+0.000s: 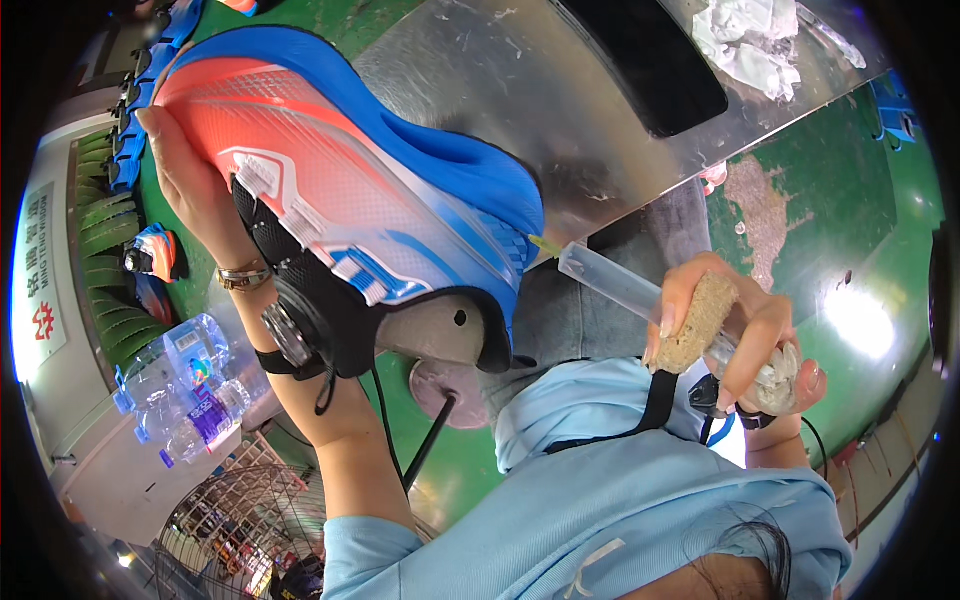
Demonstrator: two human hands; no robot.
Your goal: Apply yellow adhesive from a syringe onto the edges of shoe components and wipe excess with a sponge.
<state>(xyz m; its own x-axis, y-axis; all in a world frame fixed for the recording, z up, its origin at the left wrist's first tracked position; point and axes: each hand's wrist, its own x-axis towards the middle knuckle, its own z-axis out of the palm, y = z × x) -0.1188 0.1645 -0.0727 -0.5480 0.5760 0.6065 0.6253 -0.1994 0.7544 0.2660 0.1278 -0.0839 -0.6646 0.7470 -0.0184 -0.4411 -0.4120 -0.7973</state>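
My left hand (185,180) grips a running shoe (330,185) by its toe end, with the fingers partly hidden behind it. The shoe is tilted on its side, its blue sole uppermost and its upper fading from coral to white and blue. A grey last (435,332) fills its opening. In my right hand (755,340) are a clear syringe (610,280) and a tan, rough-textured block (697,322). Crumpled clear plastic (778,378) shows by the same palm. The syringe's yellow-green tip is at the heel, by the sole's edge; I cannot tell whether it touches.
A metal table (490,90) lies ahead, bearing a black flat panel (650,60) and crumpled white wrapping (750,45). On the left are plastic bottles (185,385), a green slatted conveyor (105,240), another shoe (155,252) and a wire-caged fan (250,530).
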